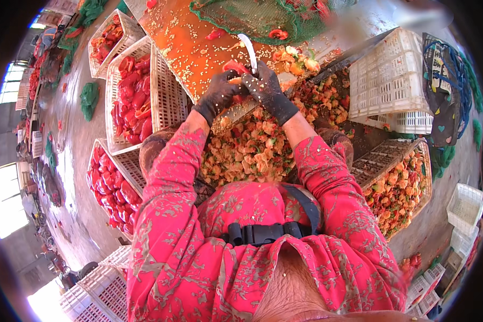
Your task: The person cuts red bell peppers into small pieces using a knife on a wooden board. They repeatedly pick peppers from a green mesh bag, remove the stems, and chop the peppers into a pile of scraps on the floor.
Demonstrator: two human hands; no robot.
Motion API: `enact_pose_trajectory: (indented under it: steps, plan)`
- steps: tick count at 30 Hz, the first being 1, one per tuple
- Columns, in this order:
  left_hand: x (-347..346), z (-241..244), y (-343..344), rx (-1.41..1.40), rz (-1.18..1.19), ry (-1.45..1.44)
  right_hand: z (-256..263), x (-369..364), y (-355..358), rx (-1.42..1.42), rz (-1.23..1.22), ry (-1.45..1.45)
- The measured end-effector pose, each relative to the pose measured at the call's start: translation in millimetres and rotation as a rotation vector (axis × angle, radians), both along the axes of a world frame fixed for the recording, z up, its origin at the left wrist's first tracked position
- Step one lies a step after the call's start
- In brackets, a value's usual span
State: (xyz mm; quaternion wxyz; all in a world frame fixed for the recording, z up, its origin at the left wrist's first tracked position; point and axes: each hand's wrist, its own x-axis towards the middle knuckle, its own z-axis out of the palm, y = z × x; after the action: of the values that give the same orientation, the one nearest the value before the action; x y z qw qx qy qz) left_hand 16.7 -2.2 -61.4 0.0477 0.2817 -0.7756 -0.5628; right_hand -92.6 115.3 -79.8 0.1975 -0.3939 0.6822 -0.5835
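Both hands wear dark gloves dotted with seeds and meet over the near edge of a wet, seed-strewn table [185,44]. My left hand [219,93] is closed around a piece of red pepper [236,67]. My right hand [265,86] grips a knife with a curved blade [248,47] that points up and away; its handle is hidden in the glove. The right fingers touch the pepper piece too. Pepper cores [296,60] lie on the table to the right of the knife. Below the hands, between the knees, is a big heap of pepper cores and seeds [249,149].
White plastic crates of red peppers [131,100] stand at the left. A green net [261,20] lies across the table's far part. At the right are an upturned white crate [388,76] and a crate of pepper cores [400,189].
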Motion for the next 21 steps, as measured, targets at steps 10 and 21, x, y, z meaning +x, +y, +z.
enact_pose_trajectory:
  steps: [10, 21]
  plan:
    - [10, -3, 8, 0.926, 0.057, 0.411, -5, -14, 2, -0.083, 0.022, -0.382]
    - [35, 82, 10, 0.148, -0.081, 0.180, 13, -28, 22, -0.440, 0.018, -0.737]
